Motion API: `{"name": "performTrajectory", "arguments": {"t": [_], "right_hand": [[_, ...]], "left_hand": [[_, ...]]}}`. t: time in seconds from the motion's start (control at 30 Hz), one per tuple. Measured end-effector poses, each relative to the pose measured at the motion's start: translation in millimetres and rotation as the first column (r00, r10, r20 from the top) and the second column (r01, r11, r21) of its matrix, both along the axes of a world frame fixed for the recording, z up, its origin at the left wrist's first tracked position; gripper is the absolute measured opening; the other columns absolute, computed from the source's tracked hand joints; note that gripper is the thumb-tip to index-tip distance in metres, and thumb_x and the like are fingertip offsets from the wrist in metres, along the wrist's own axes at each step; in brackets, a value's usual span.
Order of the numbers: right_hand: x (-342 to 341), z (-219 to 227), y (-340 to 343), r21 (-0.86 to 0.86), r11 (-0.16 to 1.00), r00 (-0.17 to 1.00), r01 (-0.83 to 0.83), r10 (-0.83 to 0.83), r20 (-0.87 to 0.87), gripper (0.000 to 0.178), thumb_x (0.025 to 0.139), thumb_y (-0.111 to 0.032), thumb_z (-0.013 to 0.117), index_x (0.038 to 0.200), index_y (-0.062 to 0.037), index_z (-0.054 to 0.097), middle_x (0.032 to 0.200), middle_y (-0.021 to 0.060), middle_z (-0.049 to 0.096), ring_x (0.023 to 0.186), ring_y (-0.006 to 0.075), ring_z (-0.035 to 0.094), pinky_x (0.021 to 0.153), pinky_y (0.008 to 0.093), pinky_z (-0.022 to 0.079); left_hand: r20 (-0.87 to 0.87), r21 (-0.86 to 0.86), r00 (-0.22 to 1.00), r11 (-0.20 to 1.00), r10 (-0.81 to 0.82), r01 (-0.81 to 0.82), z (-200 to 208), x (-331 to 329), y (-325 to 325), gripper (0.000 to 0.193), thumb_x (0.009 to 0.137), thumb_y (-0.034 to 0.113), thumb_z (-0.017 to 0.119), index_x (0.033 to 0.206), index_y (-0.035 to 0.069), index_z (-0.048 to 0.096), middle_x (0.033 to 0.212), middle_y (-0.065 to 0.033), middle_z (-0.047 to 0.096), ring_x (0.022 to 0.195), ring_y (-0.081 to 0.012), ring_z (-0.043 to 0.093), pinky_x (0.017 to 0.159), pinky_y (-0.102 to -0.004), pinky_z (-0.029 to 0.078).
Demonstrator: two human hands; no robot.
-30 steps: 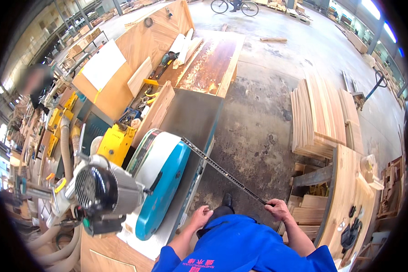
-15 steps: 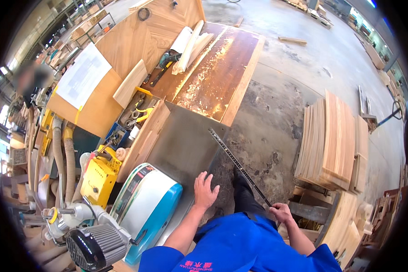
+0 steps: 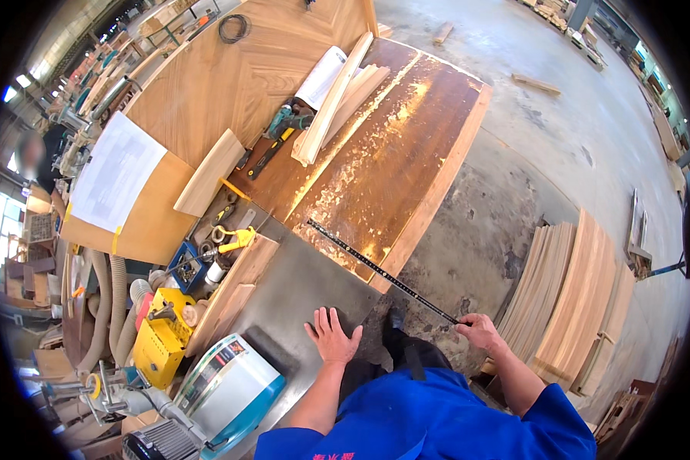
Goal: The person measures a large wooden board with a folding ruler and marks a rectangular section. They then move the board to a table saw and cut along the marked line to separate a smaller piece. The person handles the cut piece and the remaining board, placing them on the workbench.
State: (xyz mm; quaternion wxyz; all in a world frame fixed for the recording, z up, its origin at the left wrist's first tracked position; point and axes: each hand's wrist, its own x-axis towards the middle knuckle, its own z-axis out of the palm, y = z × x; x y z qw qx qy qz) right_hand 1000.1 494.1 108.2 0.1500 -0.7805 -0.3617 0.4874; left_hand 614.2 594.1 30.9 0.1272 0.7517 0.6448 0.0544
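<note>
My right hand [image 3: 479, 333] grips one end of a long black ruler-like strip [image 3: 383, 273] with pale markings. The strip slants up to the left, and its far end overlaps the near edge of a brown worktable [image 3: 406, 146] strewn with wood shavings. Whether it touches the tabletop I cannot tell. My left hand [image 3: 334, 337], fingers spread and holding nothing, is over the grey metal machine table [image 3: 299, 268]. Beside that hand stands a rounded white and teal machine housing [image 3: 226, 395].
Long wood strips [image 3: 337, 100], a teal cordless drill [image 3: 284, 121] and a coil of black cable [image 3: 234, 28] lie on the left side. A yellow box [image 3: 161, 333] sits beside the metal table. Stacked wooden boards [image 3: 567, 295] stand on the right. A person is at the far left.
My view has shifted forward along the worktable. The strip's far end has moved from above the metal table's corner to the worktable's near edge. My left hand remains spread.
</note>
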Motion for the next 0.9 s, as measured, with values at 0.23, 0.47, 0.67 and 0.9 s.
{"name": "performTrajectory", "arguments": {"t": [0.23, 0.47, 0.67, 0.9], "right_hand": [[7, -29, 45, -0.073, 0.993, 0.992, -0.088, 0.081, -0.095, 0.031, 0.085, -0.026, 0.077, 0.102, -0.0002, 0.075, 0.081, 0.0066, 0.071, 0.072, 0.0151, 0.066, 0.068, 0.0317, 0.054], [-14, -54, 74, -0.096, 0.96, 0.96, -0.262, 0.249, -0.131, 0.035, 0.086, -0.035, 0.075, 0.101, -0.0029, 0.076, 0.085, 0.0106, 0.074, 0.079, 0.0196, 0.068, 0.075, 0.0347, 0.055], [-39, -17, 117, -0.038, 0.943, 0.937, -0.332, 0.324, -0.133, 0.029, 0.088, -0.034, 0.075, 0.097, -0.0071, 0.077, 0.074, 0.0027, 0.069, 0.068, 0.0111, 0.062, 0.064, 0.0315, 0.051], [-120, 12, 91, 0.17, 0.881, 0.867, -0.442, 0.468, -0.172, 0.027, 0.089, -0.03, 0.076, 0.098, -0.0051, 0.076, 0.079, 0.0032, 0.07, 0.074, 0.0112, 0.062, 0.067, 0.0309, 0.051]], "left_hand": [[-0.029, -0.038, 1.0, 0.999, 0.01, -0.011, -4, 5, 10, 0.097, 0.081, 0.065, 0.067, 0.149, 0.0, 0.043, 0.159, -0.0237, 0.031, 0.154, -0.0391, 0.016, 0.124, -0.0655, -0.002], [-0.037, -0.074, 0.999, 0.997, 0.031, -0.034, -15, -5, -1, 0.096, 0.081, 0.066, 0.066, 0.148, 0.001, 0.045, 0.158, -0.0214, 0.034, 0.155, -0.0374, 0.015, 0.124, -0.0653, -0.003], [0.022, -0.04, 0.999, 0.998, 0.043, -0.042, -3, 1, 1, 0.092, 0.082, 0.07, 0.063, 0.149, 0.007, 0.049, 0.16, -0.0166, 0.037, 0.154, -0.0339, 0.02, 0.124, -0.067, 0.001], [0.209, -0.022, 0.978, 1.0, -0.014, 0.019, 20, -29, -27, 0.084, 0.086, 0.06, 0.067, 0.148, 0.005, 0.049, 0.16, -0.0168, 0.035, 0.154, -0.0339, 0.021, 0.124, -0.0647, 0.007]]}}
